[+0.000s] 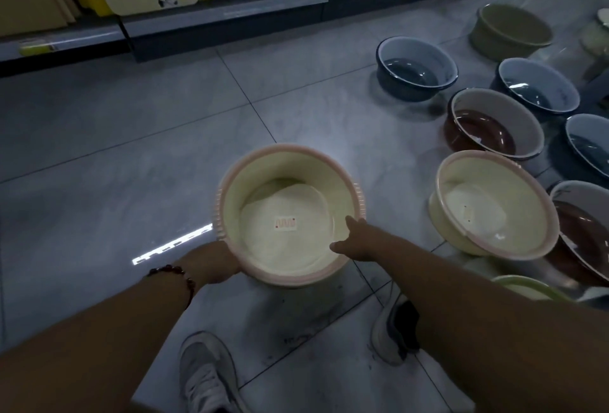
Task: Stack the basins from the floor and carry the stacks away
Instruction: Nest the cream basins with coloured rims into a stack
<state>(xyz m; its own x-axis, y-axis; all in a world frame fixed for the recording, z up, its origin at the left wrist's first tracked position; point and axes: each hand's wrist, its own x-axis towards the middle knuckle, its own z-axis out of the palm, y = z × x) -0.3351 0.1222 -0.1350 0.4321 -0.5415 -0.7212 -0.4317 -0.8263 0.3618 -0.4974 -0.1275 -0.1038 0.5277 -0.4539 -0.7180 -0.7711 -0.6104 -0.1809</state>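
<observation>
At the centre of the frame, the held basin (290,215) is pale cream inside with a pink ribbed rim and a small white sticker printed in red. To its right, a second basin (494,205) has the same cream and pink. Further right, the basins are dark blue-grey (417,68) and reddish-brown (494,126) with pale rims. An olive basin (509,30) sits upper right. The floor (131,122) is grey marbled tile. A dark red bead bracelet (178,276) circles the left wrist. The shoes (206,376) are white and grey.
</observation>
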